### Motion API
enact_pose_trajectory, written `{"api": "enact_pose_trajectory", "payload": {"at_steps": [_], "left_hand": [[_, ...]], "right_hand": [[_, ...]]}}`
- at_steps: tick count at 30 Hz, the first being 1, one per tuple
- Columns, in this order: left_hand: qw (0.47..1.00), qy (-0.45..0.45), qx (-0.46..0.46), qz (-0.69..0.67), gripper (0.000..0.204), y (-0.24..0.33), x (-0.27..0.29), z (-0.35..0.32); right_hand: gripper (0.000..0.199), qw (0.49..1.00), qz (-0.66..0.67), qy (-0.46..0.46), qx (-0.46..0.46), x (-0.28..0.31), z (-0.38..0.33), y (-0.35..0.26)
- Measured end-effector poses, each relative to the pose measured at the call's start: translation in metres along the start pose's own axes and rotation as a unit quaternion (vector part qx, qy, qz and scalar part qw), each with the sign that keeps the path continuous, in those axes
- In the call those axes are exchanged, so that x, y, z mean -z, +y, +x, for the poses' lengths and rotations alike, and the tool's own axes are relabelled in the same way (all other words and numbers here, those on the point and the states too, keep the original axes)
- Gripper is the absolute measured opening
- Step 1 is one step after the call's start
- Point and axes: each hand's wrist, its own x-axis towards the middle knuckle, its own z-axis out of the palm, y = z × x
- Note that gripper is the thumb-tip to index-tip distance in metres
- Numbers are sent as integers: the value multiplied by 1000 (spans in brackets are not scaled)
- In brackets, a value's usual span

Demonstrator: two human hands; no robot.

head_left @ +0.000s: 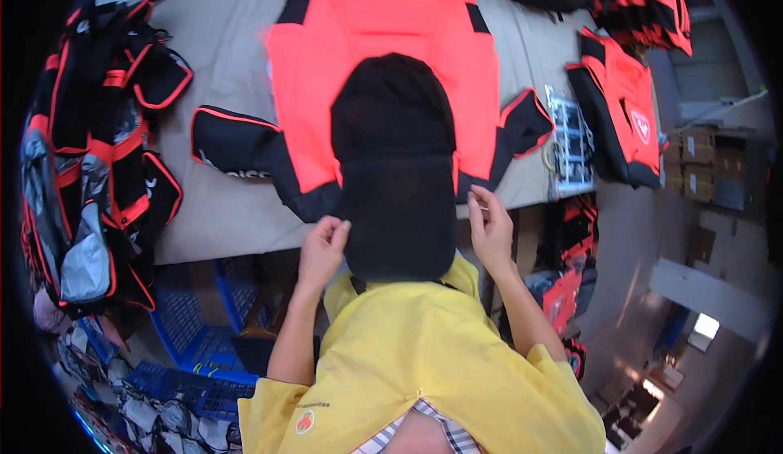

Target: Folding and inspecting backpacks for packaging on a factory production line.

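Nearest is the yellow shirt (424, 348) of the person, who stands close at the edge of a cloth-covered table (220, 238). In front of this person lies a coral-red and black bag piece (306, 62), spread flat on the table, with one black wing with coral edging at each side. Over its middle there is a long black panel (395, 185) with a rounded top; its lower part passes the table edge and reaches down to the shirt.

The left hand (320, 250) is beside the panel's left edge, the thumb and the fingertips drawn near together; I cannot tell whether they are pinching this edge. The right hand (493, 238) is just beside the opposite edge, near a black corner of the bag piece. Its fingers are loosely bent, with a small opening to the thumb, and they seem to hold nothing.

To the left on the table is a heap of black and coral bag pieces (122, 152). To the right lies another coral and black bag (620, 111) with a shield-shaped badge. Below the table, on the left, I see blue plastic crates (183, 315); far on the right there are brown cardboard boxes (697, 156).
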Motion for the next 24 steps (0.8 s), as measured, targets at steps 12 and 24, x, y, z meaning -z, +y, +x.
{"api": "enact_pose_trajectory", "payload": {"at_steps": [12, 24], "left_hand": [[792, 9, -352, 498, 63, 120, -67, 79], [820, 49, -373, 432, 57, 63, -91, 87]], "right_hand": [[46, 960, -113, -208, 147, -107, 190, -24], [18, 836, -370, -208, 347, -194, 316, 54]]}}
